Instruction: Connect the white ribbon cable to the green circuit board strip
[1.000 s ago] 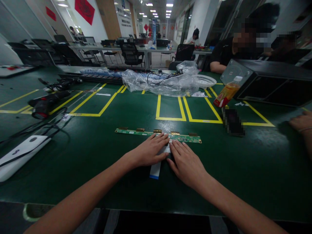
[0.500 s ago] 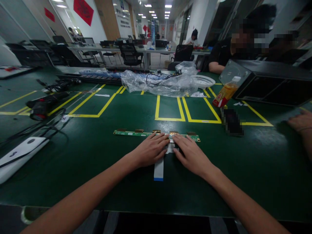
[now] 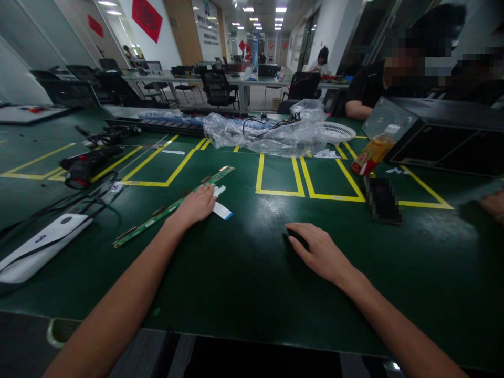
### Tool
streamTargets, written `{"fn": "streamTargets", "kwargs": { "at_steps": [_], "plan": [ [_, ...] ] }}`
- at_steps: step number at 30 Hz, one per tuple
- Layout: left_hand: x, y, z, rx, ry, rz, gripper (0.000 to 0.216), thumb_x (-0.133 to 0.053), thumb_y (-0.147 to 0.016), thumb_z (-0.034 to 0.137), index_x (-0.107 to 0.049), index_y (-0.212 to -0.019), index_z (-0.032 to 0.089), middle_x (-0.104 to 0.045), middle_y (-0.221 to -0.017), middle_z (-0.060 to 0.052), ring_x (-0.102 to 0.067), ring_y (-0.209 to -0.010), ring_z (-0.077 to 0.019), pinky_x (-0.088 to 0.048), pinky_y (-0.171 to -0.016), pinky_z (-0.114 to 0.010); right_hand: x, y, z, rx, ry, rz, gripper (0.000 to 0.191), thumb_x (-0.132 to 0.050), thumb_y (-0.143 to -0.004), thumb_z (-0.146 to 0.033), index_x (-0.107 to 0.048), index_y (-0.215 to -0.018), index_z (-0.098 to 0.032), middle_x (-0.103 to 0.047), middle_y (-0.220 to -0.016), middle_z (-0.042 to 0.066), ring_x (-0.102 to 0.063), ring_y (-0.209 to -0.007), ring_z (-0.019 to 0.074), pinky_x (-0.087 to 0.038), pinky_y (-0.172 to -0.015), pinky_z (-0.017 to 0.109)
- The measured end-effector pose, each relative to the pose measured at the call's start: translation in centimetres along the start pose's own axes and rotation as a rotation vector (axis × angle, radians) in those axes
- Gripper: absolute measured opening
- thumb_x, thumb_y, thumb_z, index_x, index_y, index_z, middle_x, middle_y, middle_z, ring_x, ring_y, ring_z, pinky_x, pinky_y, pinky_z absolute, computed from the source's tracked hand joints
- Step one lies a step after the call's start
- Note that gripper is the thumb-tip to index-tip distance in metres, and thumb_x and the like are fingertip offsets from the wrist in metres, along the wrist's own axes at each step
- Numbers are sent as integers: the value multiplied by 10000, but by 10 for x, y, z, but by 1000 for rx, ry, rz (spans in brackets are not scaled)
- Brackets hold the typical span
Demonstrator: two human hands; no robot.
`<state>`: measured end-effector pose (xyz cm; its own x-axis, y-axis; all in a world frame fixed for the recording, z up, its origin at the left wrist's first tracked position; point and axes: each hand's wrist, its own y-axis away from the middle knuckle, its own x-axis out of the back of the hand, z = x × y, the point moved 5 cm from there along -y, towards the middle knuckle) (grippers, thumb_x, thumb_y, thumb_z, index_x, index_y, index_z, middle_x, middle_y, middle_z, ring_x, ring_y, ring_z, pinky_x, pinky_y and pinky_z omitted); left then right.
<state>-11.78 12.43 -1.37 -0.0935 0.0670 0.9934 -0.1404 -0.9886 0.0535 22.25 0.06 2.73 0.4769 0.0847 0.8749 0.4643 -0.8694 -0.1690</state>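
A white device [image 3: 37, 247] with an unreadable mark lay far left. The long green circuit board [image 3: 172, 206] ran diagonally, its far end up-right, a white ribbon cable [image 3: 221, 210] beside it. The left hand [image 3: 196, 205] pressed flat on the board; the right hand [image 3: 321, 252] rested open, palm-down, on the green mat [image 3: 244, 262]. A plastic bag [image 3: 271, 136] held cables.

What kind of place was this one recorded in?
Most likely an electronics assembly or repair workshop in an open-plan hall. The green bench mat carries yellow taped bays, the left hand rests on a long narrow circuit board with a white ribbon cable, and other people sit at nearby benches.
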Motion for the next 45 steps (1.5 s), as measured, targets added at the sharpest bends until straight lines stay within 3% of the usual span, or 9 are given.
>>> {"fn": "streamTargets", "kwargs": {
  "at_steps": [6, 14, 19, 23, 30, 33, 37, 40, 45],
  "plan": [
    [11, 3, -75, 376, -25, 65, 628, -225, -1013, 353, -394, -1483, -29, -363, -1555, -302, -357, -1449, -418, -360, -1099, -640, 2, 0, 1, -7, -4, 17, 378, -463, -1017, -344, -630, -1336, -226, -683, -1324, 99, -610, -1244, 286, -513, -1031, 517],
    [11, 9, -78, 514, 9, 53, 710, -191, -1012, 547, -367, -1527, 92, -267, -1605, -285, -264, -1476, -467, -270, -1101, -727, 4, 0, -4, 16, -19, 3, 350, -472, -1022, -324, -636, -1297, -183, -688, -1304, 121, -614, -1230, 276, -508, -1032, 521],
    [13, 7, -72, 486, -29, 63, 792, -195, -1020, 559, -322, -1520, -42, -215, -1608, -328, -184, -1502, -469, -192, -1141, -718, 4, 0, -4, 11, -17, -5, 350, -476, -1025, -324, -624, -1311, -187, -675, -1329, 117, -597, -1256, 267, -500, -1048, 514],
    [10, 7, -19, 195, -113, 11, 693, -246, -1039, 505, -385, -1523, 29, -298, -1603, -269, -257, -1497, -417, -283, -1149, -635, 4, 0, -2, 16, -18, -4, 365, -477, -1023, -329, -615, -1333, -194, -658, -1360, 112, -578, -1284, 263, -496, -1060, 512],
    [-7, 61, 146, -655, -90, -11, 661, -316, -1046, 584, -322, -1585, 199, -237, -1663, -126, -155, -1548, -298, -161, -1231, -520, -11, 2, -12, 78, 35, -61, 512, -521, -982, -332, -514, -1467, -169, -518, -1524, 145, -455, -1423, 280, -382, -1173, 517],
    [-9, 70, 168, -753, -45, -14, 681, -289, -1049, 602, -290, -1596, 197, -248, -1661, -111, -169, -1548, -267, -152, -1240, -495, -20, 3, -14, 90, 121, -118, 614, -543, -964, -363, -448, -1512, -104, -436, -1574, 181, -382, -1469, 301, -315, -1210, 521],
    [-1, 42, 123, -466, -72, 43, 645, -231, -1064, 539, -359, -1566, 155, -287, -1645, -131, -206, -1537, -293, -190, -1224, -527, -21, 3, -14, 93, 145, -149, 586, -516, -982, -363, -450, -1518, -136, -412, -1595, 148, -356, -1484, 281, -310, -1215, 504],
    [7, 16, 46, -20, -119, 62, 687, -223, -1044, 514, -386, -1538, 65, -268, -1636, -207, -208, -1523, -377, -226, -1182, -617, -19, 4, -12, 81, 135, -158, 591, -515, -988, -374, -440, -1525, -139, -399, -1604, 135, -347, -1488, 272, -316, -1215, 492],
    [17, 8, -62, 490, -41, 65, 765, -233, -1014, 532, -405, -1477, -51, -254, -1608, -300, -231, -1501, -426, -249, -1157, -639, -17, 4, -10, 58, 121, -180, 599, -521, -988, -384, -436, -1526, -134, -412, -1596, 133, -352, -1485, 275, -305, -1220, 499]
  ]
}}
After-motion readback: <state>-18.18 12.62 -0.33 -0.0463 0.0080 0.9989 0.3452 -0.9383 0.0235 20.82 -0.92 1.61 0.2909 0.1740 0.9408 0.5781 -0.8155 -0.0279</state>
